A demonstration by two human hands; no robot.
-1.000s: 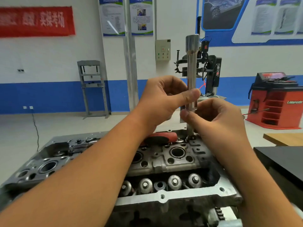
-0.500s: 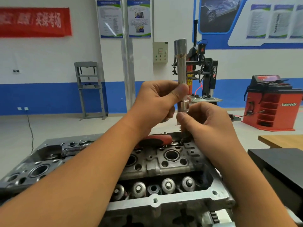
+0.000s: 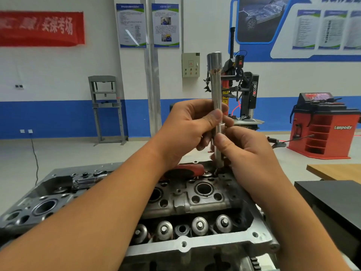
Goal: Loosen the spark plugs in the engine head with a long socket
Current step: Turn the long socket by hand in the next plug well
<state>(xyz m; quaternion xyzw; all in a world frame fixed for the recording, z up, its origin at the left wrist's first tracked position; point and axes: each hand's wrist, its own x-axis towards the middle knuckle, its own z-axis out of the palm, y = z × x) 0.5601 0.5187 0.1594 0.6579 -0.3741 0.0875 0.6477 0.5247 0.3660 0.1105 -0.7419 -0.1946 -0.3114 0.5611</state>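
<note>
The long socket (image 3: 216, 98) stood upright above the far edge of the engine head (image 3: 197, 198), its wide end uppermost and its thin lower end reaching down to the casting near a red-handled tool (image 3: 186, 170) lying there. The left hand (image 3: 187, 130) was closed around the socket's shaft, thumb pressed across the front. The right hand (image 3: 246, 151) pinched the shaft just below, thumb and fingers closed on it. The engine head filled the near foreground, grey and oily, with round bores along its top and a row of valve spring caps (image 3: 199, 225) in the open trough nearer the camera. To the right sat a black block (image 3: 332, 200) and the corner of a wooden tabletop (image 3: 336, 171). Beyond lay a pale workshop floor, a white wall with a blue lower band, a red banner (image 3: 39, 28), posters (image 3: 147, 25), a grey shop press (image 3: 106, 106), a tyre changer (image 3: 242, 89) and a red wheel balancer (image 3: 322, 124).
</note>
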